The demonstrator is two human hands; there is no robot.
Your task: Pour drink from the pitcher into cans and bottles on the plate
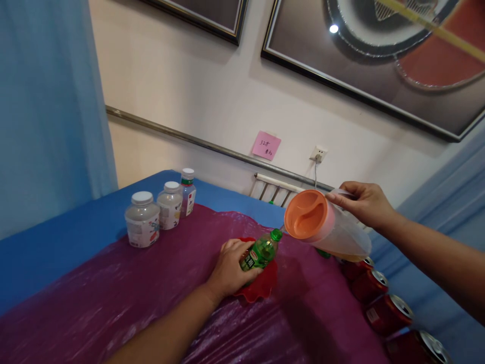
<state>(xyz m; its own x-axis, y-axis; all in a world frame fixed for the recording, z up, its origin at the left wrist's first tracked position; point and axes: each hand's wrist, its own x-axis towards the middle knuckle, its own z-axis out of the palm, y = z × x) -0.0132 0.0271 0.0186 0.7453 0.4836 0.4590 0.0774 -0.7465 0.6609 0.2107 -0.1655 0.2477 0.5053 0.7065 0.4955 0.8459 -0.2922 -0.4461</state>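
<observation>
My left hand is wrapped round a green-labelled plastic bottle, which leans to the right above a red scalloped dish. The bottle's mouth looks green; whether a cap is on it is hard to tell. My right hand grips the handle of a translucent pitcher with an orange lid. The pitcher is tipped to the left, its lid close to the bottle's mouth, and some yellowish liquid lies along its lower side.
Three clear containers with white caps stand at the left back. Several red cans line the right edge. Purple plastic sheet covers much of the blue table. A wall with a rail is behind.
</observation>
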